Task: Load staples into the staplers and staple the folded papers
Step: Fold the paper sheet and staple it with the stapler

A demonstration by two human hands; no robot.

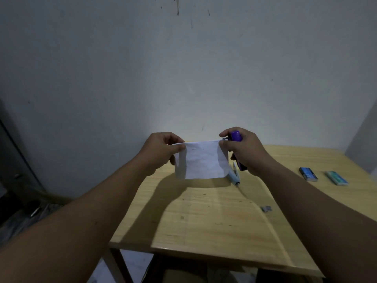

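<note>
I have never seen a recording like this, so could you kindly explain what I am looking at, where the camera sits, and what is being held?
There is no machine here: one camera worn on a person's head looks down at their bare hands. The left hand pinches a folded white paper in the air above a wooden table. The right hand grips a purple stapler at the paper's upper right corner. On the table lie a light blue stapler, two small staple boxes and some loose staples.

A white paper point(202, 160), purple stapler point(236, 137), pale blue stapler point(234, 176) and two blue boxes point(308, 174) point(336, 177) are showing over the light wood-grain worktop point(214, 221).
</note>
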